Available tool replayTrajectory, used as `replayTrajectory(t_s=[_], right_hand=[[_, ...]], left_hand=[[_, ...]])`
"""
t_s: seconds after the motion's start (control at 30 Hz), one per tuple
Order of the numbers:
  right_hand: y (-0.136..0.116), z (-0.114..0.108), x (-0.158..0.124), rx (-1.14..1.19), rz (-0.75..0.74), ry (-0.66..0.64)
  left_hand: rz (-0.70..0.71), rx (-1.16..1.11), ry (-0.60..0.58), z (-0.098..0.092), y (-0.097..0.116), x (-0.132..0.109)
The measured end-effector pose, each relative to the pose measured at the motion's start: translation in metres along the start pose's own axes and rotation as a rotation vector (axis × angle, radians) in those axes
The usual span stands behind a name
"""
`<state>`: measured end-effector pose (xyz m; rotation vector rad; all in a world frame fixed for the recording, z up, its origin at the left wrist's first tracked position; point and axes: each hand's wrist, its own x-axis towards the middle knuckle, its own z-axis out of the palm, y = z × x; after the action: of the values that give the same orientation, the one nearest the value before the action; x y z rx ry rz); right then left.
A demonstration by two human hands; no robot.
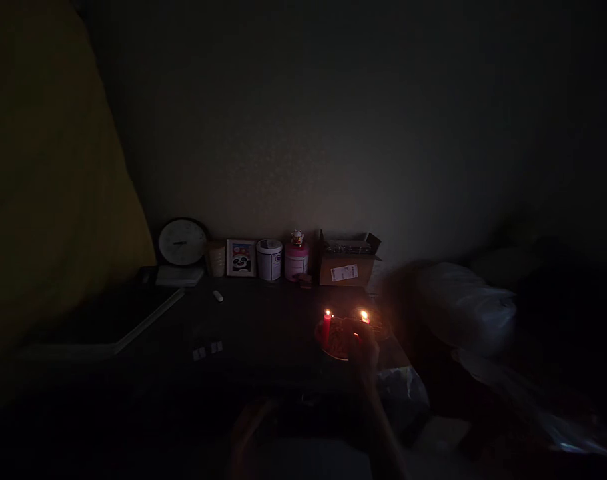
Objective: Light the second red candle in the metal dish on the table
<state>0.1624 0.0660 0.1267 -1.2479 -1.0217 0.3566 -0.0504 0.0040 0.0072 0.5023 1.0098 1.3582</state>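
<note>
The room is nearly dark. A lit red candle (327, 325) stands on a round plate (333, 343) on the dark table. My right hand (360, 340) reaches to the plate and is closed on a second lit candle (364, 318), its flame just above my fingers. My left hand (248, 427) shows dimly low in the middle, near my body; its fingers are too dark to read.
Along the wall stand a round clock (182, 242), a small framed picture (241, 257), a white tub (269, 259), a pink jar (296, 259) and an open cardboard box (348, 261). White bags (463, 303) lie right. A yellow curtain (43, 200) hangs left.
</note>
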Motion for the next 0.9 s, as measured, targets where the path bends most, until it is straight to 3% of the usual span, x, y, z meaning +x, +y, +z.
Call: replayTrajectory(t_s=[0.1,0.23,0.33,0.4,0.57,0.67,0.9], right_hand=[[-0.013,-0.031,0.004,0.098,-0.048,0.059],[-0.015,-0.085,0.010,0.048,-0.072,0.086],[0.003,-0.116,0.011,-0.110,0.012,-0.066],[0.020,-0.128,0.011,-0.217,0.060,-0.098],[0.056,-0.138,0.016,-0.232,0.205,0.080],[0.072,-0.135,0.020,-0.159,0.259,0.100],[0.103,-0.123,0.044,-0.167,0.230,0.114]], left_hand=[[-0.051,-0.011,0.000,0.003,0.000,0.005],[-0.103,-0.006,0.013,0.003,0.003,0.005],[-0.086,-0.009,-0.018,0.003,0.006,0.000],[-0.074,-0.020,-0.029,0.003,0.008,-0.002],[-0.154,-0.038,0.008,0.005,0.010,0.002],[-0.169,-0.038,-0.002,0.003,0.009,0.006],[-0.196,0.039,-0.020,-0.003,-0.002,0.020]])
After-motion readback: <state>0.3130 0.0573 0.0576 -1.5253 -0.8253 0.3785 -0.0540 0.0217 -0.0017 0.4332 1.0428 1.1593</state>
